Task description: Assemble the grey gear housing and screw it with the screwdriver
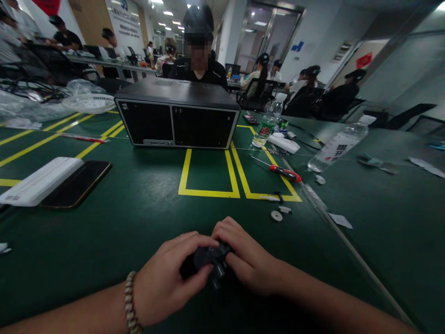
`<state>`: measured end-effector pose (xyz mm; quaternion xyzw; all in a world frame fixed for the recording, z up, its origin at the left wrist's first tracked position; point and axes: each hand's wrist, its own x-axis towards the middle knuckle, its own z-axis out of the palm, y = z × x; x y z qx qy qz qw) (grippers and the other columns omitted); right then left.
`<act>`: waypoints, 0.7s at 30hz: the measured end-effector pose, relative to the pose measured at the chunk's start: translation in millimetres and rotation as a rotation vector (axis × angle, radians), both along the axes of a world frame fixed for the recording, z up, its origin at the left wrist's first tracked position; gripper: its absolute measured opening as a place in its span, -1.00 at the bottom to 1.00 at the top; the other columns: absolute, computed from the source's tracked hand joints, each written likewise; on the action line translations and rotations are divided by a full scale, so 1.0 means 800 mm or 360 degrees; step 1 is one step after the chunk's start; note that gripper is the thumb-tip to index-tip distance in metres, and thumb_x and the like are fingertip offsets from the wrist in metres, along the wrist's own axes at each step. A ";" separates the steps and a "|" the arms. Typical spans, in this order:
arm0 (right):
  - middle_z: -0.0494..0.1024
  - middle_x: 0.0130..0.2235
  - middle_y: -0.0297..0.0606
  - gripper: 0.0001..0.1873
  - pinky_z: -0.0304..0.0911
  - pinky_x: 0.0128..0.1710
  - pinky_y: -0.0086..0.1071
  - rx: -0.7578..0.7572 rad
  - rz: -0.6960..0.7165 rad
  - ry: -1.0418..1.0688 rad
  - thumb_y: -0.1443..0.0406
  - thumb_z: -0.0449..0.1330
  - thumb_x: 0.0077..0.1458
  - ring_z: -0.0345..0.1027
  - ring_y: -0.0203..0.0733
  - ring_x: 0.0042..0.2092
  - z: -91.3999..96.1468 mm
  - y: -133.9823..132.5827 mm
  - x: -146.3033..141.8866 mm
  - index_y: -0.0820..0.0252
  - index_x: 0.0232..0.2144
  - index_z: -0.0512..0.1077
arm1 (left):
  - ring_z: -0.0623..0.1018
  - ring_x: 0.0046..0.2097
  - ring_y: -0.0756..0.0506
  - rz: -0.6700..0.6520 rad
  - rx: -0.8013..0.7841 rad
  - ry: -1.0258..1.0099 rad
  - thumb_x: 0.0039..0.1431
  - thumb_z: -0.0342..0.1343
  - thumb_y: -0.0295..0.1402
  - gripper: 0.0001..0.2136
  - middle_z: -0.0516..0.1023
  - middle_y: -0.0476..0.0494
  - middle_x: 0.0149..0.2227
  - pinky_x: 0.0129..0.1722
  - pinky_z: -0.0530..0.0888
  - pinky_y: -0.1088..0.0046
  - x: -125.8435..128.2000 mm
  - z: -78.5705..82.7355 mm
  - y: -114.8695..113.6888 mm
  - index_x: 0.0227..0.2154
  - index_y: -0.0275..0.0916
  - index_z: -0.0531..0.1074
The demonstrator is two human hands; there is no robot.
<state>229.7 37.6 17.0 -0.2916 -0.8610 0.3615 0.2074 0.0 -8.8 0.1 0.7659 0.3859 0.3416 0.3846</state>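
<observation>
Both my hands meet low over the green table [139,218], closed around a small black part [208,260]. My left hand [167,278], with a bead bracelet at the wrist, grips its left side. My right hand [245,260] curls over its right side with the fingers pressed on top. Most of the part is hidden between the fingers. A red-handled screwdriver [283,172] lies farther off to the right. A small white round piece [276,215] and other tiny bits lie just beyond my right hand.
A black computer case [177,118] stands across the table with a person seated behind it. A white box [38,181] rests on a dark phone [78,183] at left. Two water bottles [267,123] [337,146] stand at right. Yellow tape lines mark the table.
</observation>
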 end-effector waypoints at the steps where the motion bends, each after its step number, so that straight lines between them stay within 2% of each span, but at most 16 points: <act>1: 0.48 -0.17 -0.16 -0.70 0.31 -0.08 -0.07 0.0008 0.0017 0.0025 0.48 0.04 0.09 0.30 0.03 -0.08 -0.001 0.000 0.002 0.14 -0.14 0.40 | 0.60 -0.16 -0.11 0.0010 -0.0073 -0.0013 0.32 0.16 -0.41 -0.71 0.62 -0.08 -0.12 -0.13 0.52 0.30 0.000 0.001 0.001 0.07 -0.09 0.47; 5: 0.51 -0.09 -0.15 -0.53 0.37 -0.10 -0.12 -0.0026 -0.0010 0.0207 0.48 0.09 0.11 0.40 -0.02 -0.08 -0.003 0.001 0.010 0.15 0.08 0.39 | 0.54 -0.26 -0.10 0.0120 -0.0404 -0.0089 0.33 0.16 -0.30 -0.74 0.57 -0.07 -0.24 -0.23 0.47 0.33 -0.001 0.004 0.007 0.05 -0.12 0.50; 9: 0.54 -0.05 -0.14 -0.51 0.42 -0.12 -0.16 -0.0111 -0.0091 0.0311 0.47 0.11 0.19 0.48 -0.07 -0.10 -0.005 -0.002 0.014 0.14 0.16 0.35 | 0.52 -0.24 -0.11 0.0148 -0.0607 -0.0256 0.35 0.15 -0.22 -0.69 0.55 -0.09 -0.23 -0.21 0.48 0.32 -0.004 0.002 0.011 0.09 -0.16 0.46; 12: 0.54 -0.15 -0.21 -0.56 0.42 -0.24 -0.25 -0.0139 -0.0140 0.0369 0.43 0.12 0.25 0.46 -0.14 -0.22 -0.005 -0.004 0.013 0.13 0.16 0.33 | 0.51 -0.23 -0.11 0.0172 -0.0679 -0.0340 0.34 0.17 -0.18 -0.65 0.55 -0.13 -0.19 -0.22 0.48 0.34 -0.006 -0.001 0.013 0.11 -0.19 0.43; 16: 0.52 -0.18 -0.24 -0.61 0.40 -0.29 -0.28 -0.0145 -0.0142 0.0411 0.40 0.15 0.28 0.43 -0.17 -0.26 -0.008 -0.005 0.011 0.13 0.14 0.34 | 0.52 -0.20 -0.11 0.0172 -0.0758 -0.0449 0.33 0.19 -0.16 -0.61 0.56 -0.16 -0.15 -0.17 0.51 0.32 -0.007 -0.002 0.015 0.13 -0.22 0.40; 21: 0.55 -0.11 -0.19 -0.54 0.46 -0.18 -0.22 -0.0140 -0.0111 0.0492 0.41 0.16 0.29 0.49 -0.13 -0.16 -0.011 -0.006 0.010 0.12 0.21 0.27 | 0.54 -0.14 -0.12 0.0155 -0.0783 -0.0537 0.33 0.21 -0.15 -0.58 0.58 -0.19 -0.10 -0.11 0.51 0.31 -0.009 -0.003 0.016 0.15 -0.23 0.41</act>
